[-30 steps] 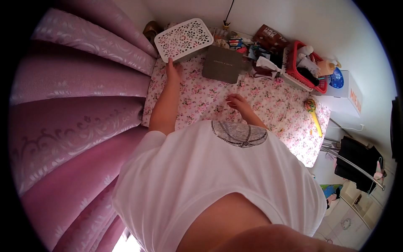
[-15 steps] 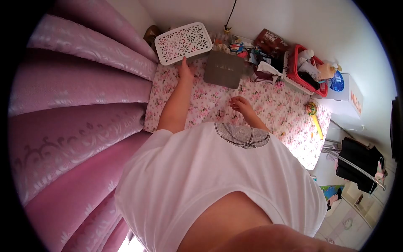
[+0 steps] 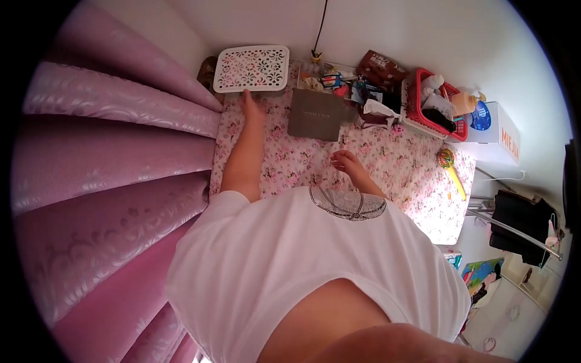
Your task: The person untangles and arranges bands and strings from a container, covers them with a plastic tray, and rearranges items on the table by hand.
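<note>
A white box with an openwork floral lid (image 3: 252,69) stands at the back left of the table. My left hand (image 3: 252,109) is at its front edge, thumb on the lid's rim; the other fingers are partly hidden, and the hand looks closed on the box. My right hand (image 3: 345,161) hovers over or rests on the flowered tablecloth (image 3: 284,160), its fingers loosely bent and a little apart. I make out nothing in it. Just beyond it lies a flat dark grey box (image 3: 315,114) with faint lettering.
Behind the grey box is a tray of small items (image 3: 331,80) and a brown package (image 3: 381,71). Further right are a red basket (image 3: 417,109) of bottles, a white carton (image 3: 502,136) and a yellow-handled toy (image 3: 454,175). Pink curtains (image 3: 121,145) hang at the left.
The white box has turned and now sits straighter, my left hand still at its front edge. My right hand has barely moved. The whole view has shifted slightly.
</note>
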Action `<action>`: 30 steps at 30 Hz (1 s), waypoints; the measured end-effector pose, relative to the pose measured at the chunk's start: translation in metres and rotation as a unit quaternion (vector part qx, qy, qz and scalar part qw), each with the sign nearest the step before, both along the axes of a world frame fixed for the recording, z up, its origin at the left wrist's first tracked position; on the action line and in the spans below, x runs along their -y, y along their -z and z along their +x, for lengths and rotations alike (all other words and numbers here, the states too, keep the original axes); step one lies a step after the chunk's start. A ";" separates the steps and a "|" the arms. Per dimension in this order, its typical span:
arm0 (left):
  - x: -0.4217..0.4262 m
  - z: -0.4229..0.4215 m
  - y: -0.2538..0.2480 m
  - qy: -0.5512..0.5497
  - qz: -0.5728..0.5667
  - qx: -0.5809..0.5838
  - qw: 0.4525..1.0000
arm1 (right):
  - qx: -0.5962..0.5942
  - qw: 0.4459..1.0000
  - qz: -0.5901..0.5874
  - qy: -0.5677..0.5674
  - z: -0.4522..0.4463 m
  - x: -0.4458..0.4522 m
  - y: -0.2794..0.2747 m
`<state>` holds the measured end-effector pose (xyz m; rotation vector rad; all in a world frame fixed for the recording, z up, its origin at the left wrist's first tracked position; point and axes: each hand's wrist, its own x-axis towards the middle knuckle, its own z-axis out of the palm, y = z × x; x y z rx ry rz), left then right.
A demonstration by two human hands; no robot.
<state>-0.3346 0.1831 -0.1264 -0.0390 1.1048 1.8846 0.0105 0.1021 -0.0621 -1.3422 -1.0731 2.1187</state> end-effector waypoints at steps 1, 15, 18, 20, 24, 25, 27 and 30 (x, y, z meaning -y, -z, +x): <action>0.001 0.014 -0.018 0.015 -0.035 0.004 0.999 | 0.002 1.000 0.012 0.011 0.002 0.000 0.005; -0.001 0.030 -0.002 0.270 -0.176 -0.077 0.944 | 0.083 0.985 0.115 0.098 -0.010 -0.010 0.023; 0.026 0.083 -0.041 0.345 -0.173 -0.119 0.915 | 0.063 0.989 0.100 0.089 -0.028 -0.024 0.011; 0.034 0.098 -0.040 0.347 -0.181 -0.204 0.898 | 0.051 0.991 0.112 0.057 -0.036 -0.031 0.025; 0.046 0.085 -0.016 0.341 -0.115 -0.176 0.916 | -0.004 0.999 0.040 -0.023 -0.038 -0.031 0.015; 0.053 0.080 -0.014 0.333 -0.120 -0.189 0.916 | -0.008 0.999 0.035 -0.030 -0.040 -0.026 0.015; 0.066 0.068 -0.015 0.308 -0.126 -0.218 0.917 | -0.015 0.998 0.029 -0.047 -0.049 -0.010 0.012; 0.089 0.053 -0.023 0.259 -0.168 -0.269 0.912 | -0.091 0.992 0.051 -0.077 -0.069 -0.003 0.006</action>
